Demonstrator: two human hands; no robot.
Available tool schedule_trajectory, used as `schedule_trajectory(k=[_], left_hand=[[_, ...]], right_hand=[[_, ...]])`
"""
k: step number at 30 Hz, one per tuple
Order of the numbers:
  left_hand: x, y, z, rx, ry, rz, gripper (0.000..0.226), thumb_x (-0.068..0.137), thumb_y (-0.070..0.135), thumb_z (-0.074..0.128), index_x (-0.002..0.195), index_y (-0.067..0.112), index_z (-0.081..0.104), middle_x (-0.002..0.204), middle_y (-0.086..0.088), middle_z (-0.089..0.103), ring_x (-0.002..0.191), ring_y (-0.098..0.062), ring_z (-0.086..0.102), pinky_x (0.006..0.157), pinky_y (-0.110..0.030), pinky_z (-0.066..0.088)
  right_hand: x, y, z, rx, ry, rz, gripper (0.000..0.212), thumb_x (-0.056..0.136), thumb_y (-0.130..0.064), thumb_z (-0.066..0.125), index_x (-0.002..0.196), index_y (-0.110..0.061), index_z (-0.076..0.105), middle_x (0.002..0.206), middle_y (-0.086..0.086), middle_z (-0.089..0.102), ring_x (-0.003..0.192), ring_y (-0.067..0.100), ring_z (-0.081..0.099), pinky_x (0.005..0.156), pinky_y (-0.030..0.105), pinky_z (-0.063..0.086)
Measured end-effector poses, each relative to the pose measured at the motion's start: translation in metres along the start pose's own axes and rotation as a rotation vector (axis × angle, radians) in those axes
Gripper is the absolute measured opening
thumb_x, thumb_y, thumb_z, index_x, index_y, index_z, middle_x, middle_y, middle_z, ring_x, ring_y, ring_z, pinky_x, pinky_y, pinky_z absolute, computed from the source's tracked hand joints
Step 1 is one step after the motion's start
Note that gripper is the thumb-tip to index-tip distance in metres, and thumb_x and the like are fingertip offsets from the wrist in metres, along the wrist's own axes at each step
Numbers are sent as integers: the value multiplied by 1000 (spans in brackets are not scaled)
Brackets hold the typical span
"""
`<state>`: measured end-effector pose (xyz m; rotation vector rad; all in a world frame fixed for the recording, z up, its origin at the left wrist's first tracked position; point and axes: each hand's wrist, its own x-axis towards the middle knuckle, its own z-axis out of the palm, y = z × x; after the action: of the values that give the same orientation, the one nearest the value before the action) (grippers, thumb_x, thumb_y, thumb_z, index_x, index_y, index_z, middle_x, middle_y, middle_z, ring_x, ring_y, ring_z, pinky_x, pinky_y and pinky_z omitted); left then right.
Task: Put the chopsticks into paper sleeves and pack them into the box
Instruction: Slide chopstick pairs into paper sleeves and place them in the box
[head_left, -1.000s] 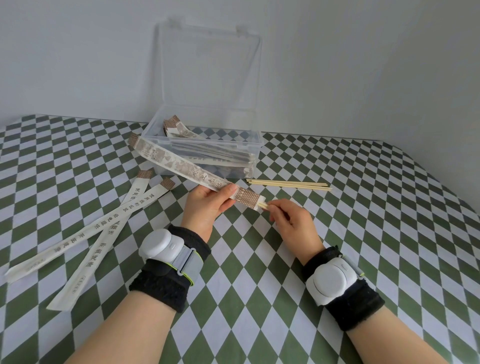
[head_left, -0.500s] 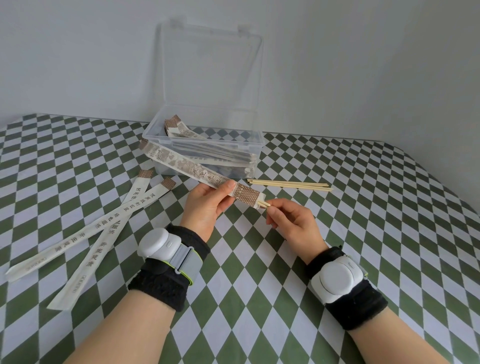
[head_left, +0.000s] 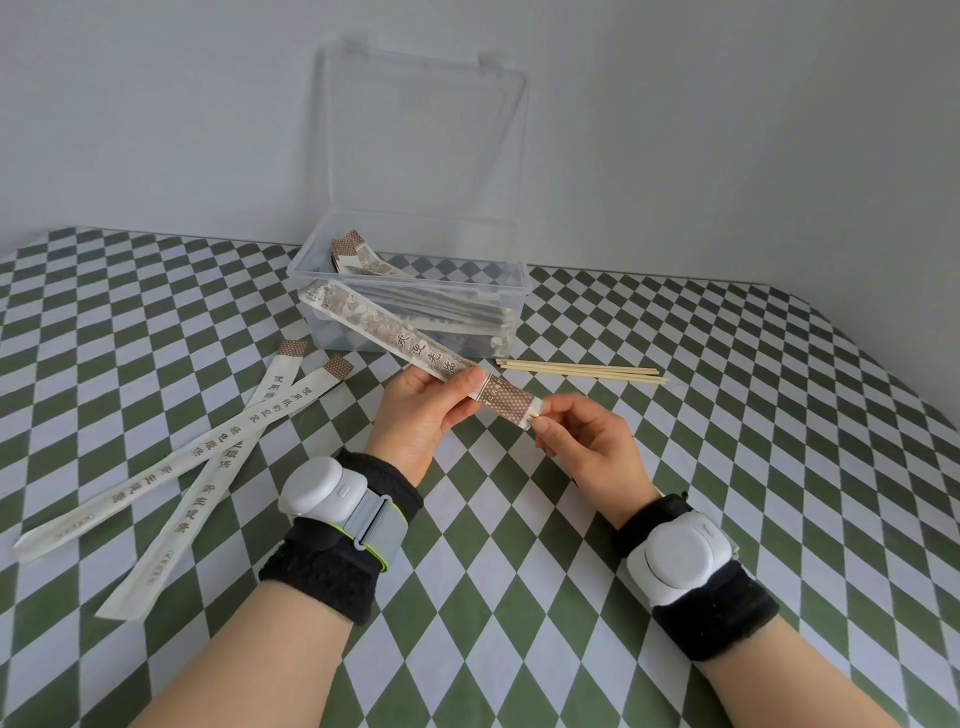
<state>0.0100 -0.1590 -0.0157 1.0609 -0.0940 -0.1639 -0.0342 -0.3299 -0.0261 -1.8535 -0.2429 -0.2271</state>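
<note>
My left hand grips a printed paper sleeve near its brown patterned end, with the sleeve slanting up and left in front of the box. At that brown end my right hand pinches the tips of the chopsticks, which barely stick out of the sleeve's mouth. The clear plastic box stands open behind, its lid upright, with several filled sleeves inside. A loose bunch of bare chopsticks lies on the cloth right of the box front.
Two empty white sleeves with printed characters lie crossed on the green and white checked tablecloth at the left. A plain wall rises behind the table. White devices are strapped on black bands round both wrists.
The chopsticks have gone almost fully into the sleeve. My right hand moved in to the sleeve's brown end, and the sleeve's far end rose in front of the box.
</note>
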Motion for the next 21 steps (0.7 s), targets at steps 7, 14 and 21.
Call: schedule_trajectory(k=[7, 14, 21], left_hand=[[-1, 0, 1, 52, -15, 17, 9, 84, 1, 61, 89, 9, 62, 73, 5, 72, 72, -7, 69, 61, -16, 54], [-2, -1, 1, 69, -20, 20, 9, 84, 1, 62, 89, 9, 62, 74, 5, 72, 74, -8, 70, 62, -17, 55], [-1, 0, -2, 6, 10, 19, 10, 83, 2, 62, 90, 9, 63, 77, 3, 72, 77, -9, 69, 65, -18, 55]], right_hand=[[-1, -1, 0, -46, -2, 15, 17, 86, -13, 58, 86, -30, 60, 79, -7, 62, 71, 6, 57, 63, 16, 49], [1, 1, 2, -118, -48, 68, 11, 88, -20, 56, 85, -30, 60, 78, -10, 60, 68, 4, 54, 63, 19, 47], [0, -4, 1, -168, -40, 150, 21, 91, -10, 52, 83, -27, 61, 83, -9, 61, 72, 9, 56, 65, 14, 48]])
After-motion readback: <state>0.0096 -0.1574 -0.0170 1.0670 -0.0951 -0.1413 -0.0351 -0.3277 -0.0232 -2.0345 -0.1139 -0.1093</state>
